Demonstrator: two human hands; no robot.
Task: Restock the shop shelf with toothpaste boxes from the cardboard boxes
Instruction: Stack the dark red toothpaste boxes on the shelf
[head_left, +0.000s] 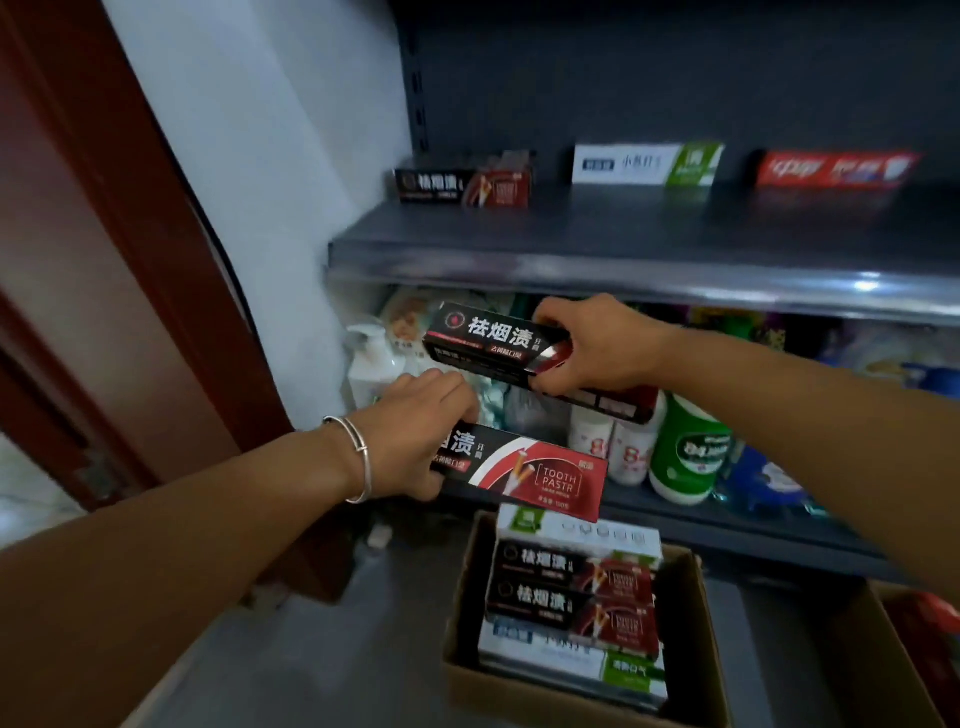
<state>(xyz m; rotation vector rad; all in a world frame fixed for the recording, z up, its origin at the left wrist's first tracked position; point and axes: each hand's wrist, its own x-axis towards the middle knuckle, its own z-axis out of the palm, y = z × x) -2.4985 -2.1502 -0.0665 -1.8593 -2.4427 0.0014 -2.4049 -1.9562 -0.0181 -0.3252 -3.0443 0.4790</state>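
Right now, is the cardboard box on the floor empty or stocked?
Stocked: the open cardboard box holds stacked toothpaste boxes, black-red and white-green.

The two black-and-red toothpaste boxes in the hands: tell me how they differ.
The upper toothpaste box is gripped at its right end by the right hand; the lower toothpaste box is gripped at its left end by the left hand. The upper shows its black end, the lower its red "TOOTH PASTR" end. Both share the same design.

Black-and-red toothpaste boxes (524, 475): five or six. White-and-green toothpaste boxes (647, 164): three. Red toothpaste box (834, 169): one. Cardboard boxes (696, 623): two. Hands (415, 436): two.
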